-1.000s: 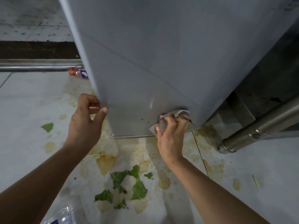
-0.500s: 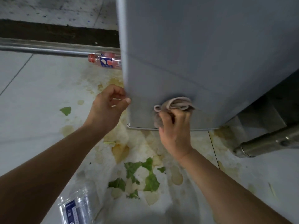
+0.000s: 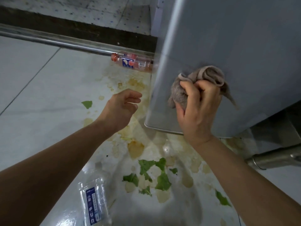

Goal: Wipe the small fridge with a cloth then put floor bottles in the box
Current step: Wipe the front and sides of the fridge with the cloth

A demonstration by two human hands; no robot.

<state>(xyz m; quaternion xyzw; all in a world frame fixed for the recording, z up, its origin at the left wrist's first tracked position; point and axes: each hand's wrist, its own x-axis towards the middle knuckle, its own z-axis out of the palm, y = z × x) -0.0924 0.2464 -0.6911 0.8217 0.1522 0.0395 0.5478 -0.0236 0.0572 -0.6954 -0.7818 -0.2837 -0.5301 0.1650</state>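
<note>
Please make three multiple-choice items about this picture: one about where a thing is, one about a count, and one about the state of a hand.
1. Where does the pink bottle lie?
A. on the floor beside the metal rail
B. on top of the fridge
C. in the left hand

2. How many bottles lie on the floor?
A. one
B. two
C. four

3. What is the left hand doing?
A. gripping the cloth
B. holding a bottle
C. open, holding nothing

Answers:
1 A: it lies along the rail, next to the fridge.
2 B: the pink one and the clear bottle.
3 C: its fingers are relaxed; the right hand grips the cloth.
</note>
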